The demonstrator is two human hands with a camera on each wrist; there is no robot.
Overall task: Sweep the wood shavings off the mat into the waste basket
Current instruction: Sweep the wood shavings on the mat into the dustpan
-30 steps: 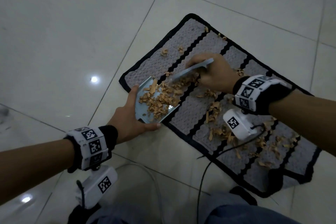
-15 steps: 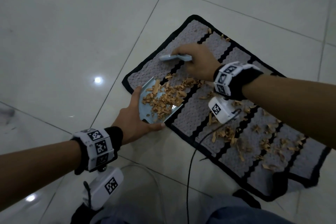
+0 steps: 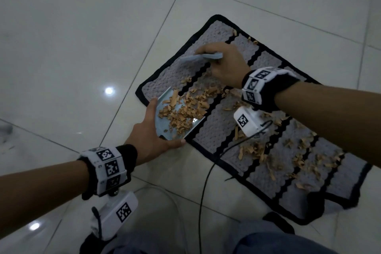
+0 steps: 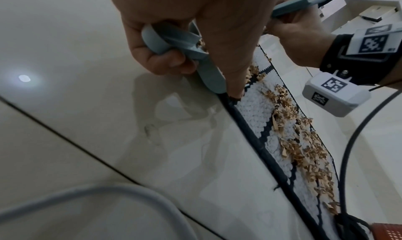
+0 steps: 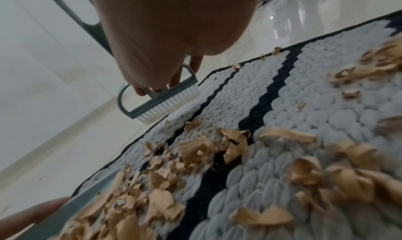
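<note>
A grey knitted mat (image 3: 222, 126) with black wavy stripes lies on the tiled floor, strewn with tan wood shavings (image 3: 253, 150). My left hand (image 3: 152, 134) grips a pale blue dustpan (image 3: 165, 128) at the mat's near-left edge; a heap of shavings (image 3: 183, 113) lies in it. In the left wrist view the fingers (image 4: 165, 61) curl round the dustpan handle (image 4: 174, 42). My right hand (image 3: 224, 64) holds a blue hand brush (image 3: 201, 56) at the mat's far-left part. In the right wrist view its white bristles (image 5: 165, 104) touch the mat (image 5: 326, 106).
Glossy white floor tiles (image 3: 82, 37) surround the mat. A black cable (image 3: 204, 192) runs from the right wrist camera across the mat edge toward my knees (image 3: 268, 241). A grey curved cable (image 4: 108, 192) lies on the floor. A bit of an orange basket (image 4: 387, 231) shows at the lower right corner.
My right hand has carried the brush away from the dustpan to the far-left part of the mat. The left hand and the dustpan have stayed in place.
</note>
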